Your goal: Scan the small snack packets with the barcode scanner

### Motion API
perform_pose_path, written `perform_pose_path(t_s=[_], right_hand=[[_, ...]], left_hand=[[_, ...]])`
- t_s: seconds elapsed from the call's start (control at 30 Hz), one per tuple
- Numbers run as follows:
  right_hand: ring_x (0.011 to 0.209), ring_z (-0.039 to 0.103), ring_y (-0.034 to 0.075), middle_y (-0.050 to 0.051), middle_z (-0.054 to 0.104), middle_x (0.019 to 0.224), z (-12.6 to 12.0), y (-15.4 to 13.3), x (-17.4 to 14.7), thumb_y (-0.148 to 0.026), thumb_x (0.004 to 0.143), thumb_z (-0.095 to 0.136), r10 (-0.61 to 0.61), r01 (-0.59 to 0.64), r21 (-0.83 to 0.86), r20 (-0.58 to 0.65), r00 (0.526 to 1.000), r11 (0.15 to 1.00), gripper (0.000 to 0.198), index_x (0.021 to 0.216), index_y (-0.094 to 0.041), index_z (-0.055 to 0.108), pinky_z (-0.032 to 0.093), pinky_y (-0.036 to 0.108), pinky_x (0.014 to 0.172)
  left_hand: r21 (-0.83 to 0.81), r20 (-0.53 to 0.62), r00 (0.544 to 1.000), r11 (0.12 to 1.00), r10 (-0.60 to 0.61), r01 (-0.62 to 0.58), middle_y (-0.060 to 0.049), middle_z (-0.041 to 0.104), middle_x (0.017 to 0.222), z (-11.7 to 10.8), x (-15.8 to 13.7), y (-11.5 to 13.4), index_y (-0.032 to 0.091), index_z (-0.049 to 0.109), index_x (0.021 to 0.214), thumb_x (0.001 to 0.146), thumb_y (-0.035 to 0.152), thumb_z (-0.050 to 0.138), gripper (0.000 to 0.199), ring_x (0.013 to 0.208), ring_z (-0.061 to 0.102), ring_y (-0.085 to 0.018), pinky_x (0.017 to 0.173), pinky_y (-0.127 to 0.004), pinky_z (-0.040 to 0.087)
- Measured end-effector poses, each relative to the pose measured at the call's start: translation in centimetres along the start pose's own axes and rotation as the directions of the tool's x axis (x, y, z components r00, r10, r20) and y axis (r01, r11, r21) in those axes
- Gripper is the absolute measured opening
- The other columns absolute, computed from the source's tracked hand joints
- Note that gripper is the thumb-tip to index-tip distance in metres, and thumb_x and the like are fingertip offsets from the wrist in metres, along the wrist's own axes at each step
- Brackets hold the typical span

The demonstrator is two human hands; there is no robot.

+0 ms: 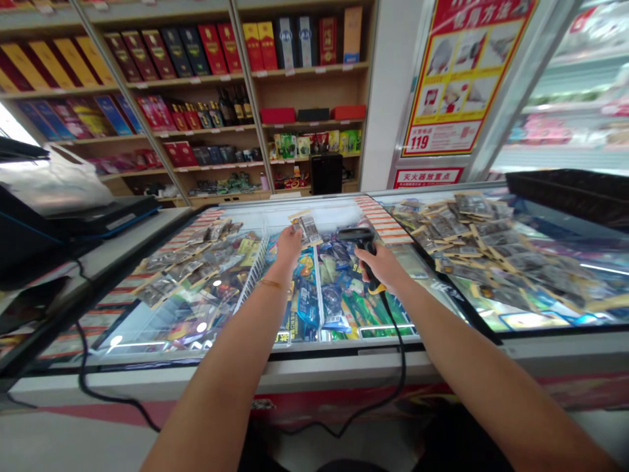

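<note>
My left hand pinches a small flat packet with tan edges and a dark printed middle, held over the chest freezer. In my right hand is a black handheld barcode scanner, its head turned left toward the packet. A black cable runs from the scanner's grip down over the freezer's front edge. Below both hands lie bagged frozen goods, split by white wire dividers. Whether a finger is on the scanner's trigger cannot be made out.
Similar packets lie piled on the glass at left and right. A black tray sits at the far right. At left are dark counter equipment and a white plastic bag. Stocked shelves stand behind the freezer.
</note>
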State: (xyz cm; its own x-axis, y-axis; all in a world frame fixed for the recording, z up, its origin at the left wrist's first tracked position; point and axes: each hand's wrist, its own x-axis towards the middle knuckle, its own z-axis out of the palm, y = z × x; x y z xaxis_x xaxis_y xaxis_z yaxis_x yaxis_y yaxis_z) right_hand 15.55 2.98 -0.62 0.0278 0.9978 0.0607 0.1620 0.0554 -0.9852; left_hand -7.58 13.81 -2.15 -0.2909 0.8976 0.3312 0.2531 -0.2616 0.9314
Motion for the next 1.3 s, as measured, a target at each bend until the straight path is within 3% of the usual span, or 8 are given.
perform_pose_path(t_s=[0.17, 0.53, 1.0, 1.3], right_hand=[[0.037, 0.054, 0.011, -0.006, 0.055, 0.060, 0.6, -0.6, -0.9, -0.037, 0.084, 0.062, -0.026, 0.026, -0.019, 0.020, 0.999, 0.999, 0.020, 0.087, -0.020, 0.050, 0.044, 0.023, 0.039], [0.039, 0.058, 0.013, -0.004, 0.059, 0.058, 2.4, -1.1, -2.7, -0.033, 0.089, 0.059, -0.033, 0.069, -0.255, 0.143, 0.989, 0.964, 0.014, 0.090, -0.020, 0.052, 0.044, 0.023, 0.044], [0.040, 0.057, 0.013, -0.004, 0.058, 0.057, 2.3, -0.9, -2.6, -0.033, 0.089, 0.058, -0.021, 0.054, -0.236, 0.139, 0.990, 0.970, 0.016, 0.084, -0.021, 0.048, 0.045, 0.023, 0.044], [0.039, 0.057, 0.012, -0.005, 0.058, 0.059, 2.2, -1.0, -2.6, -0.032, 0.090, 0.058, -0.043, 0.072, -0.222, 0.135, 0.990, 0.972, 0.014, 0.087, -0.021, 0.051, 0.044, 0.022, 0.043]], left_hand=[[-0.111, -0.014, 1.000, 0.994, -0.013, 0.011, -0.008, 0.074, 0.092, 1.2, -0.7, -1.1, 0.015, 0.063, 0.105, 0.076, 0.020, 0.060, 0.029, 0.089, 0.070, -0.021, 0.087, -0.034, 0.052], [-0.073, 0.000, 0.999, 0.996, -0.054, 0.054, -0.006, 0.072, 0.086, 0.4, -0.7, -1.5, 0.016, 0.061, 0.105, 0.077, 0.022, 0.062, 0.029, 0.083, 0.069, -0.020, 0.084, -0.035, 0.052], [-0.023, -0.027, 0.998, 0.998, -0.062, 0.061, -0.007, 0.073, 0.093, 0.4, -1.3, -0.7, 0.016, 0.060, 0.102, 0.080, 0.020, 0.059, 0.022, 0.087, 0.069, -0.019, 0.085, -0.033, 0.051], [-0.035, -0.031, 0.999, 0.999, -0.018, 0.017, -0.007, 0.071, 0.091, 0.6, -0.6, -1.7, 0.018, 0.059, 0.101, 0.077, 0.024, 0.059, 0.025, 0.087, 0.068, -0.021, 0.085, -0.036, 0.051]])
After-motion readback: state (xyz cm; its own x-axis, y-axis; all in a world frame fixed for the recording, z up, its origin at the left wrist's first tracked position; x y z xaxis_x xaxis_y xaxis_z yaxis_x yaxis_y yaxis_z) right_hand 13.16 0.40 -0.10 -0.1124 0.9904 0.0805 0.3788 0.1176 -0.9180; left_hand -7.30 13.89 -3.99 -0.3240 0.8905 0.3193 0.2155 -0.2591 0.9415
